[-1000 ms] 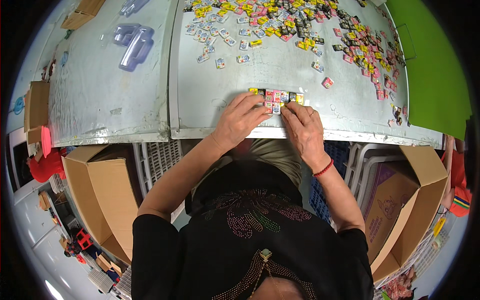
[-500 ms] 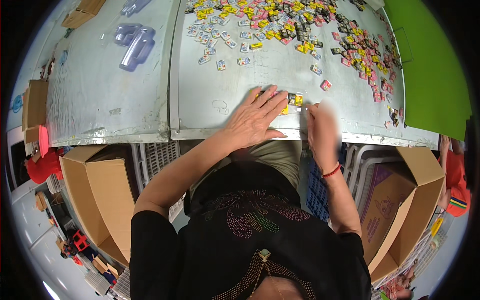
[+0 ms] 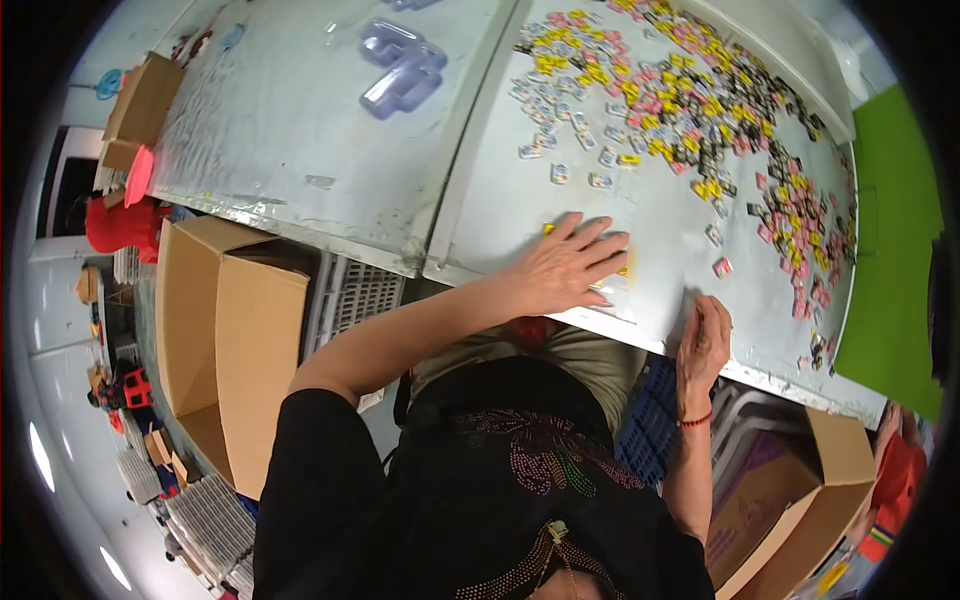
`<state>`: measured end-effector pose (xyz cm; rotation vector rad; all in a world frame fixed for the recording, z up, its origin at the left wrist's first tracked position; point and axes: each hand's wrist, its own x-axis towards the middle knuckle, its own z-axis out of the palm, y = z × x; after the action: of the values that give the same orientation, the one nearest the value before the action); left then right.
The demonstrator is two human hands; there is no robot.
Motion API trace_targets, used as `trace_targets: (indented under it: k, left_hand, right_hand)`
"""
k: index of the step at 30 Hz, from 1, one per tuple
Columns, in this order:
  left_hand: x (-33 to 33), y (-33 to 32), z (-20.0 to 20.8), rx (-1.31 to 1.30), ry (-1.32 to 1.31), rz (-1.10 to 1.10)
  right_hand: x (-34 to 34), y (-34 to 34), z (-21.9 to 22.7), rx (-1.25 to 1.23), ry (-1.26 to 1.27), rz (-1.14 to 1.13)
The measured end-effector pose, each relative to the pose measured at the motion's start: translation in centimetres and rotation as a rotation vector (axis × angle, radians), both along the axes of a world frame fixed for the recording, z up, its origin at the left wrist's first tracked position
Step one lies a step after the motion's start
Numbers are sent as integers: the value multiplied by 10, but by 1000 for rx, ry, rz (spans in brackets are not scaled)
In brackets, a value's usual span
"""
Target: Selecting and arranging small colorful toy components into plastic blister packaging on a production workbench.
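My left hand [image 3: 568, 266] lies flat near the table's front edge with its fingers spread. Beneath it a few small packets are mostly covered; a yellow bit [image 3: 624, 271] shows beside the fingers. To the right, my right hand [image 3: 704, 342] is at the table edge, its fingers bent together; whatever they may hold is hidden. A single pink packet [image 3: 722, 267] lies beyond that hand, with a white-and-blue packet [image 3: 714, 236] farther off. Many small yellow, pink, black and white packets [image 3: 690, 130] are scattered over the far part of the white table [image 3: 480, 225].
Clear purple-tinted plastic trays [image 3: 405, 85] lie on the left tabletop, past a raised seam. Open cardboard boxes stand below the edge at left [image 3: 262, 350] and right [image 3: 800, 500]. A green panel [image 3: 895, 250] borders the table's right side. People in red are at both sides.
The view has turned, so the table now appears tilted. My right hand has drawn away from the packets beside my left hand, toward the right. My left hand remains spread over them.
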<state>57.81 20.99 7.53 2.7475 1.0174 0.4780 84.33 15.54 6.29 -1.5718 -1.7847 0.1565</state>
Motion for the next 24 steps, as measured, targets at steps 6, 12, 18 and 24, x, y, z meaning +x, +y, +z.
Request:
trace_targets:
  k: [6, 12, 18, 24]
  left_hand:
    - [-88, 6, 18, 36, 126, 48]
    - [-132, 20, 20, 18, 183, 117]
    - [-159, 51, 20, 15, -203, 140]
    - [-222, 141, 20, 334, 37, 629]
  right_hand:
    - [-13, 7, -1, 1, 18, 24]
    - [-19, 8, 1, 33, -50, 67]
    - [-18, 4, 5, 20, -112, 40]
    - [-44, 25, 15, 21, -127, 200]
